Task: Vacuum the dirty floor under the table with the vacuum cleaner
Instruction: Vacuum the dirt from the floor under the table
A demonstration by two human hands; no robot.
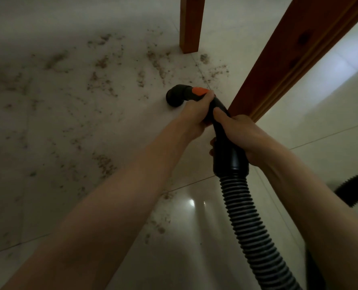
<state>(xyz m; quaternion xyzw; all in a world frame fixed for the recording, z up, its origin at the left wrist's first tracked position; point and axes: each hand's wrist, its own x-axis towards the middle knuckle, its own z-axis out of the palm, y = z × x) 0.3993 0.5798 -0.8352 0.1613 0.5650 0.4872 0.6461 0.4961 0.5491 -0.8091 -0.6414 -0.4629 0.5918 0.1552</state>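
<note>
Both hands grip the black vacuum hose handle [229, 155]. My left hand [197, 114] wraps it near the front, just behind an orange button [199, 91]. My right hand [243, 135] clasps it further back, above the ribbed hose [249, 222]. The bent black nozzle end [177, 96] points down at the pale tiled floor [48, 126]. Brown dirt crumbs [102, 61] are scattered over the tiles ahead and to the left, with more dirt [104, 162] beside my left forearm.
A wooden table leg [191, 24] stands on the floor beyond the nozzle. A wooden table rail [293, 57] slants down on the right, close to my right hand. Another loop of hose [353, 185] lies at the right edge.
</note>
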